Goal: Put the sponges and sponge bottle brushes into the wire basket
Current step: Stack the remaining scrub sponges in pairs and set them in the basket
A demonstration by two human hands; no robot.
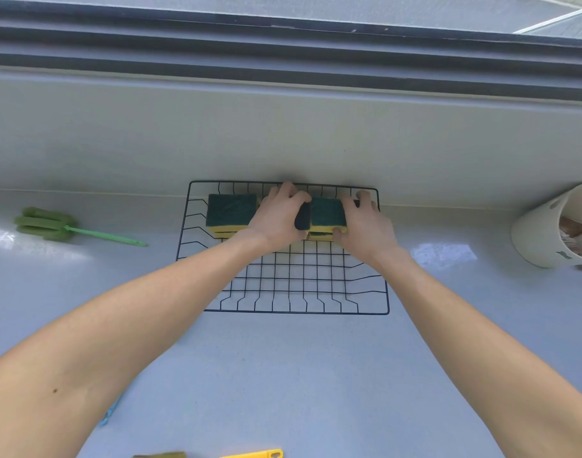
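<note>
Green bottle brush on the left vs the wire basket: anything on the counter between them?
Nothing. In the head view, the counter between the green bottle brush and the wire basket is bare.

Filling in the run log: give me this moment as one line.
both hands, left and right, setting sponges at wire basket back | more sponges inside | green brush outside

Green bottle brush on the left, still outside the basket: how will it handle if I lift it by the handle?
The green brush probably weighs little: foam head, thin plastic handle. Its bulky head may droop and bend the slim handle. It is unlikely to roll, since the foam strips lie flat on the counter.
</note>
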